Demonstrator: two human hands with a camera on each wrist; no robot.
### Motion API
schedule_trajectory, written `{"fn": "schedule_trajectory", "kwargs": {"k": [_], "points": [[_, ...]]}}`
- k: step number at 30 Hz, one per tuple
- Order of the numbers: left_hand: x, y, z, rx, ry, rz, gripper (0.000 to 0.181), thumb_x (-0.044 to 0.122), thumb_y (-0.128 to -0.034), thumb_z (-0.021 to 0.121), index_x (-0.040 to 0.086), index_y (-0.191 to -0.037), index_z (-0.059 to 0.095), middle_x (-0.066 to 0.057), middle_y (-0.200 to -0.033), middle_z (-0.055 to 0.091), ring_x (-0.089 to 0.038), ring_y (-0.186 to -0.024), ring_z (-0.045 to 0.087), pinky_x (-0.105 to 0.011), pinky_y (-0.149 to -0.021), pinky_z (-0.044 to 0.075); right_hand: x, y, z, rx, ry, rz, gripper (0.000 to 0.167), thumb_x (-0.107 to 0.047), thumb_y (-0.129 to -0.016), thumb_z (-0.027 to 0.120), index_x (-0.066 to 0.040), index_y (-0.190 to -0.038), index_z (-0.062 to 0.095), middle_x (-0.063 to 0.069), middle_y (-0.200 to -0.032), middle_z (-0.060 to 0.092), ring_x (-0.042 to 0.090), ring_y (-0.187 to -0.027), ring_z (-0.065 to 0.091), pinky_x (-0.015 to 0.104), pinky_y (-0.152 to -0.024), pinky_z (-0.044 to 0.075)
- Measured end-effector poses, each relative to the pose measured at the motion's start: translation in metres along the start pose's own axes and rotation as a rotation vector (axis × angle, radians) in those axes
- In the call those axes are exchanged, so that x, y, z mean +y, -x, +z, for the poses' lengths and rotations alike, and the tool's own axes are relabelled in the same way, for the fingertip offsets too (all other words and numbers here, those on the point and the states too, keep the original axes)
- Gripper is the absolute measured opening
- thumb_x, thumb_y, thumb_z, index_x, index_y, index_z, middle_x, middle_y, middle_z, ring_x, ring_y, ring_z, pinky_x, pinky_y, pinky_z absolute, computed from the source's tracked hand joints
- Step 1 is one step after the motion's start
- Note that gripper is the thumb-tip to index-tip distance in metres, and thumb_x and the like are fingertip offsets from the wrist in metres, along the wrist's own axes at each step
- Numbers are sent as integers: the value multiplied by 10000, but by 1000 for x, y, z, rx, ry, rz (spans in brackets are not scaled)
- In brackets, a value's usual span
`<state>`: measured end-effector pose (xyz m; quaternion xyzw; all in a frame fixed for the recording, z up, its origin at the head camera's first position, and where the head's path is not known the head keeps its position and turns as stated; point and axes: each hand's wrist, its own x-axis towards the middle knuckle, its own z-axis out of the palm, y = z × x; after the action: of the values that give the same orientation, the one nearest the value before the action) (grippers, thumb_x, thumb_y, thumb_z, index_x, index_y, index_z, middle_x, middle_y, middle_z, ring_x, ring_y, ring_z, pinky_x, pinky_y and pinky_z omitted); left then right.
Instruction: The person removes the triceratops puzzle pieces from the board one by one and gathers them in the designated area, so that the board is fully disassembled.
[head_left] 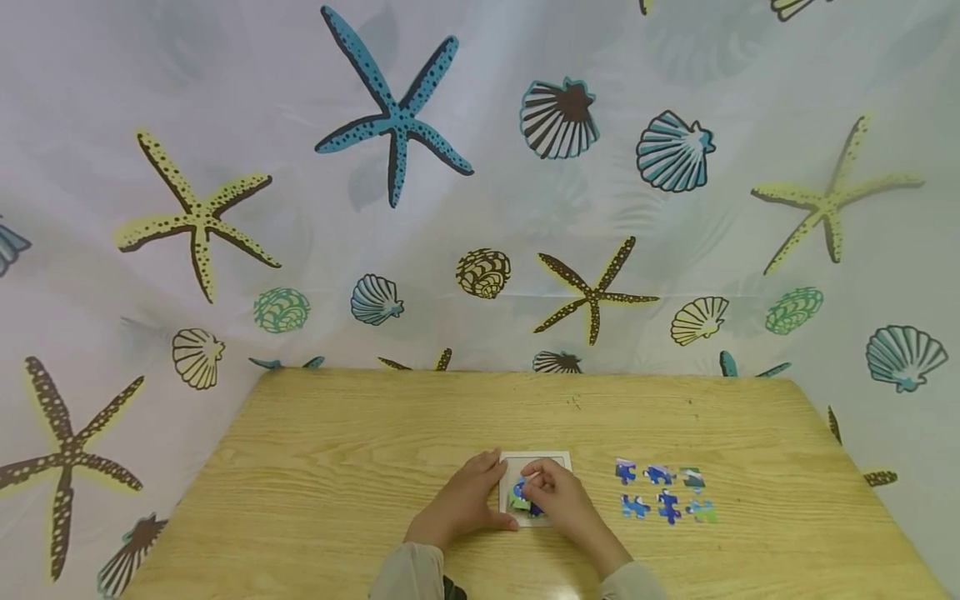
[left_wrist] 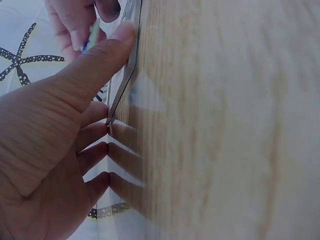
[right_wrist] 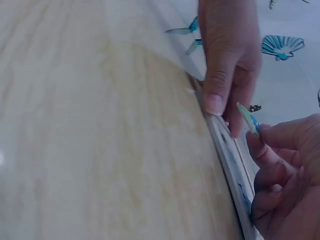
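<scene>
A small puzzle tray (head_left: 566, 457) with a pale border lies on the table. My left hand (head_left: 468, 500) holds it at its left side; the thumb (left_wrist: 122, 37) lies on the near edge, while the other fingertips rest on the table by the tray. Above the tray, my right hand (head_left: 562, 500) pinches a blue and green puzzle piece (right_wrist: 248, 119) between thumb and index finger. The piece is tilted up, clear of the tray surface. A dark blue patch (head_left: 535, 509) shows inside the tray, partly hidden under the right hand.
To the right of the tray lie several loose puzzle pieces (head_left: 668, 506) in two rows, blue, purple and green. The wooden table (head_left: 337, 450) meets a white curtain (head_left: 450, 225) printed with starfish and shells at the back and both sides.
</scene>
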<state>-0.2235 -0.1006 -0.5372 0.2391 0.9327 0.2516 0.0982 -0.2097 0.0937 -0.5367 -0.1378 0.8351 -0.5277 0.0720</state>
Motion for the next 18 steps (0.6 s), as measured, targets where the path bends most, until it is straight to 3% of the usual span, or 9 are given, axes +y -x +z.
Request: {"fn": "schedule_trajectory", "kwargs": {"k": [3,10,18], "points": [[0,0,0,6,-5,5,935,474,-716,780,-13,-1417,400,-170,-1523,276,-346,-1400,238,-499,-1120,260,0,2,-9,14,-104,22,202,-126,-927,606,-11,-1092,591,30,-808,604,131,-727,553,225,-636,465],[0,-3,3,-3,-32,-34,940,483,-714,780,12,-1429,394,-139,-1529,278,-317,-1408,235,-462,-1136,247,9,23,-45,71,-95,80,187,-106,-907,630,-17,-1071,617,32,-817,574,119,-697,507,200,-593,443],[3,-1,2,-5,-26,-44,949,480,-702,787,0,-1423,399,-147,-1523,287,-325,-1401,249,-466,-1131,254,32,63,-84,-22,-11,89,267,-178,-917,626,12,-1103,596,40,-882,557,117,-789,533,218,-695,503]]}}
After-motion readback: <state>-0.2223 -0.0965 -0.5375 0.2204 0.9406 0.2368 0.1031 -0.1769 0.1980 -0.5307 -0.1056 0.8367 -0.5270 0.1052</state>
